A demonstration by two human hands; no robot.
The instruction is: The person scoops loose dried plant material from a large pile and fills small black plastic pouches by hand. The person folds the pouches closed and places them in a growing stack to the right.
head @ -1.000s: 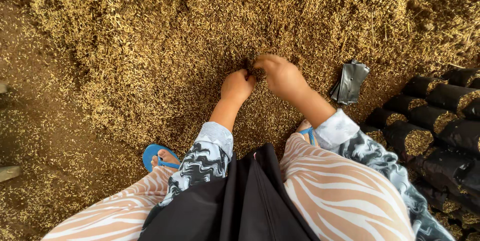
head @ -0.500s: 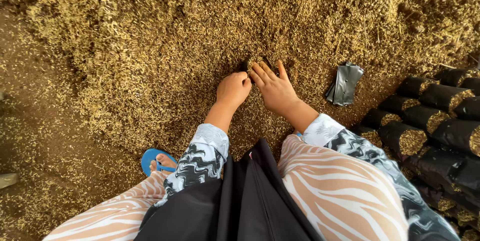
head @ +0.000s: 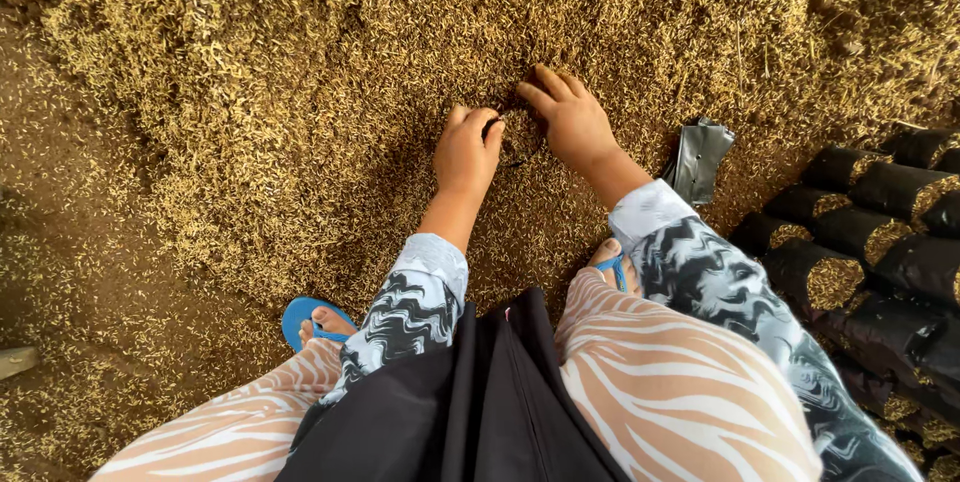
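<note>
My left hand (head: 467, 152) is closed with its fingers curled on the rim of a small black bag (head: 512, 140) that is sunk in a big heap of rice husks (head: 300, 92). The bag is mostly hidden by husks and by my hands. My right hand (head: 575, 122) lies just right of it, palm down and cupped on the husks, its fingertips at the bag's mouth. I am squatting, with striped trousers and patterned sleeves low in the view.
An empty, flat black bag (head: 700, 157) lies right of my right wrist. Several filled black bags (head: 860, 232) lie in rows at the right edge. Blue sandals (head: 300, 317) are on my feet. Packed earth (head: 60, 272) with scattered husks spreads left.
My right hand went from fingers closed at the bag to spread flat on the husks, and now cups them toward the bag. My left hand stayed on the rim.
</note>
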